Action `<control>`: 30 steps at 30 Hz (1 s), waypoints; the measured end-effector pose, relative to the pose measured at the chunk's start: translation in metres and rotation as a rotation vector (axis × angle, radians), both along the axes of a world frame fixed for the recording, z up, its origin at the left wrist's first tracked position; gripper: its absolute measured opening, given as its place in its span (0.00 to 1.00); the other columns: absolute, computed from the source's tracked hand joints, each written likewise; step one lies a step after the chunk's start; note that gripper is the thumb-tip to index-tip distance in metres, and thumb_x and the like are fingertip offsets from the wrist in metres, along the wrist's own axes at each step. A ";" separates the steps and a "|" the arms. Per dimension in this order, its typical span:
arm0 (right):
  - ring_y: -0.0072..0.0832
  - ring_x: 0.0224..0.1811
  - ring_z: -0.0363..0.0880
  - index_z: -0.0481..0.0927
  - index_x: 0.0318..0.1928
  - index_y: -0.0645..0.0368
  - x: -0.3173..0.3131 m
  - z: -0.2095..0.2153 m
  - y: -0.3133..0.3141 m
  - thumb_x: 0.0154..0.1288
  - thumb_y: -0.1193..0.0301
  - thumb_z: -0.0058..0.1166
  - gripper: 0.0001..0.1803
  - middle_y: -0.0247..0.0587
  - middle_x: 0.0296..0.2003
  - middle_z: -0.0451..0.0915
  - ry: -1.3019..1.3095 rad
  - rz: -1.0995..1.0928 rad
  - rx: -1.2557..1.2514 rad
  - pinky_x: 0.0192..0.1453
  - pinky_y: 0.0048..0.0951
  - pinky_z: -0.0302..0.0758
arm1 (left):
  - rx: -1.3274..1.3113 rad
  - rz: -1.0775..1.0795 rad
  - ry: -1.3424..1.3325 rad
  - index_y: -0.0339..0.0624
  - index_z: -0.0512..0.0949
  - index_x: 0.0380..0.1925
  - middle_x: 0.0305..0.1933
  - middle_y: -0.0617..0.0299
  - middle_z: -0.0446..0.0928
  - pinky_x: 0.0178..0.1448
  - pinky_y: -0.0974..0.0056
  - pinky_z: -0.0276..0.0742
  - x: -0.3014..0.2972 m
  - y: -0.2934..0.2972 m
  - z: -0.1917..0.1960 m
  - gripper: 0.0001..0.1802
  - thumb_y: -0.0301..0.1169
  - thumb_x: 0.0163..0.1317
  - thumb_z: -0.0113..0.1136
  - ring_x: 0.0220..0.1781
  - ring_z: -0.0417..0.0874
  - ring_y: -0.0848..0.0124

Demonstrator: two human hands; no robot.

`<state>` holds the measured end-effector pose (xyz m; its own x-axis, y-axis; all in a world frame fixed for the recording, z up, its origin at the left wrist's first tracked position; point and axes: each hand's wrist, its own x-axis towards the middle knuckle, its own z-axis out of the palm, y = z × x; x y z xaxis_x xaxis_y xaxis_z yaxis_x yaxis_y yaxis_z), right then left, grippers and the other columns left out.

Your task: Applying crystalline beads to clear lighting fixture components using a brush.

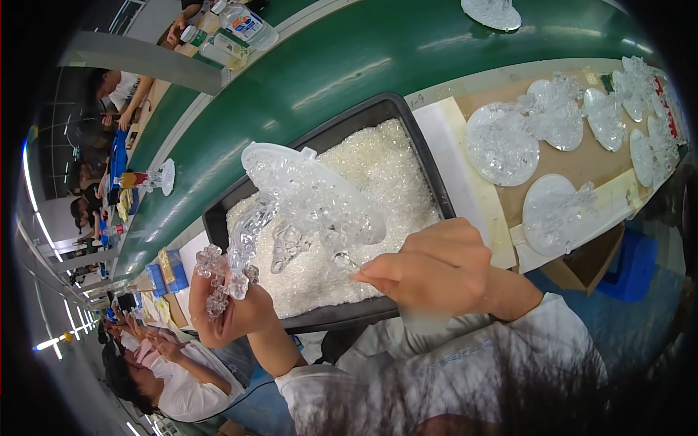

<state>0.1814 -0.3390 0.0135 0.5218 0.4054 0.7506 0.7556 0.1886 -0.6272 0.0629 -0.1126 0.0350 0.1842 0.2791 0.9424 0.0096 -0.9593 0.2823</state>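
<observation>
A clear, glass-like ornament (313, 196) with an oval base and sculpted, branching parts hangs tilted above a black tray (429, 156) of small clear granules (378, 156). My left hand (233, 312) is closed around the ornament's knobbly end, at the tray's left side. From the right, my right hand (436, 269) reaches over the tray with thumb and forefinger pinched together. At those fingertips is a small, shiny, thin piece close to the ornament's lower side; whether it belongs to the ornament or is separate, I cannot tell.
Several similar clear ornaments (502, 145) stand on a brown board at the right. A green conveyor belt (320, 80) runs behind the tray, carrying another ornament (492, 13). Plastic bottles (243, 25) stand beyond it. A blue bin (631, 265) is below right; co-workers sit at left.
</observation>
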 end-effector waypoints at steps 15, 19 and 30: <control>0.22 0.11 0.70 0.86 0.36 0.60 -0.001 0.001 0.001 0.46 0.81 0.68 0.13 0.31 0.13 0.72 -0.035 -0.056 -0.018 0.16 0.20 0.65 | 0.003 0.012 0.021 0.24 0.80 0.38 0.32 0.46 0.84 0.41 0.64 0.84 0.000 0.001 0.001 0.16 0.20 0.48 0.72 0.32 0.86 0.66; 0.23 0.12 0.72 0.85 0.36 0.61 0.000 0.003 -0.003 0.48 0.80 0.67 0.12 0.32 0.14 0.74 -0.043 -0.014 -0.055 0.17 0.21 0.68 | 0.004 0.010 0.027 0.25 0.80 0.37 0.32 0.46 0.84 0.41 0.64 0.84 0.001 0.000 0.003 0.16 0.20 0.49 0.72 0.32 0.86 0.66; 0.28 0.15 0.76 0.81 0.34 0.62 -0.002 0.005 -0.002 0.54 0.81 0.63 0.07 0.36 0.16 0.76 -0.016 0.036 -0.119 0.19 0.23 0.71 | 0.019 -0.017 0.067 0.25 0.80 0.37 0.33 0.44 0.84 0.39 0.65 0.84 0.000 -0.001 0.005 0.16 0.21 0.48 0.72 0.31 0.86 0.66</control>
